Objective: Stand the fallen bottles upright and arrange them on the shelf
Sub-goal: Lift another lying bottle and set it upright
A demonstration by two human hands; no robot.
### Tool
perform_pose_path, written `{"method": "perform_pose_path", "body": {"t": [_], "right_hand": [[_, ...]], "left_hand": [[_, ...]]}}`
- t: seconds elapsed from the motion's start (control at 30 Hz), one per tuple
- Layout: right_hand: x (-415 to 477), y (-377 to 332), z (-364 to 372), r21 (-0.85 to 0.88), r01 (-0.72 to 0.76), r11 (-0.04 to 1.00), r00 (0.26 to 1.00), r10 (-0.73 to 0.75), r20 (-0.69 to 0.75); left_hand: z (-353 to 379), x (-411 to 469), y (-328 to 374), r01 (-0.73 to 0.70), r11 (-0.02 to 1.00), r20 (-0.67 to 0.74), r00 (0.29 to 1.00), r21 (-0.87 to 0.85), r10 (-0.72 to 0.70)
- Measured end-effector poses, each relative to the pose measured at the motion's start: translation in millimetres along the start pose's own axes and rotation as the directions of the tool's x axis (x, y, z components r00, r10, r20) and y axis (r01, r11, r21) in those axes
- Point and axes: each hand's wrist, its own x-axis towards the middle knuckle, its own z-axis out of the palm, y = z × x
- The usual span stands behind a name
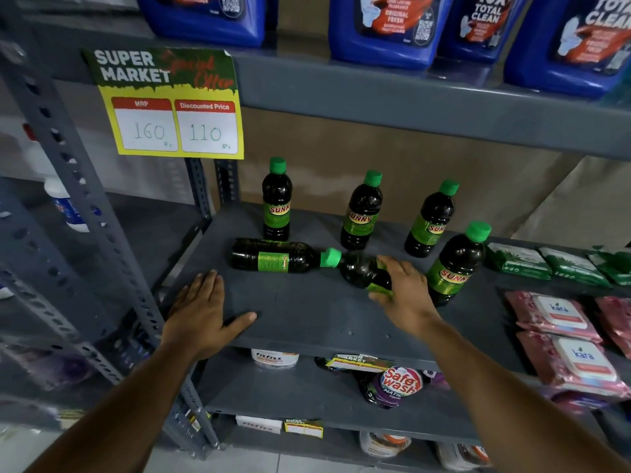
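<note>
Several dark SUNNY bottles with green caps stand upright on the grey shelf (307,312): one at the back left (277,199), one at the back middle (362,210), one further right (431,220) and one near the front right (456,264). One bottle (283,257) lies on its side, cap pointing right. A second fallen bottle (362,269) lies just right of that cap, and my right hand (406,295) is closed around it. My left hand (205,312) rests flat on the shelf's front left, fingers spread, holding nothing.
Green packets (519,261) and pink Kara wipe packs (560,319) fill the shelf's right side. A yellow price sign (170,104) hangs from the shelf above, which holds blue cleaner jugs (382,29). A slotted metal upright (85,206) stands to the left. More products sit below.
</note>
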Motion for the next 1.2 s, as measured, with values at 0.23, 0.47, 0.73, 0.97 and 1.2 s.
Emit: {"method": "perform_pose_path", "body": {"t": [0.23, 0.47, 0.73, 0.97, 1.2], "right_hand": [[-7.0, -18.6, 15.3, 0.648, -0.174, 0.741, 0.956, 0.285, -0.069], [2.4, -19.7, 14.9, 0.53, -0.232, 0.816, 0.897, 0.39, -0.206], [12.9, -24.6, 14.0, 0.61, -0.228, 0.759, 0.904, 0.397, -0.156], [13.0, -28.8, 18.7, 0.6, -0.275, 0.751, 0.907, 0.41, -0.099], [8.2, -33.8, 17.9, 0.645, -0.229, 0.729, 0.924, 0.371, -0.091]], "left_hand": [[0.6, 2.1, 0.1, 0.004, 1.0, 0.001, 1.0, 0.006, -0.004], [0.8, 0.3, -1.3, -0.006, 1.0, -0.004, 1.0, -0.015, 0.006], [-2.2, -1.5, -0.6, -0.011, 0.999, 0.016, 1.0, -0.04, 0.012], [-2.2, -1.0, -1.5, -0.008, 0.999, 0.023, 1.0, -0.043, 0.009], [-2.1, -1.6, 0.4, -0.003, 1.0, 0.004, 1.0, -0.03, 0.004]]}}
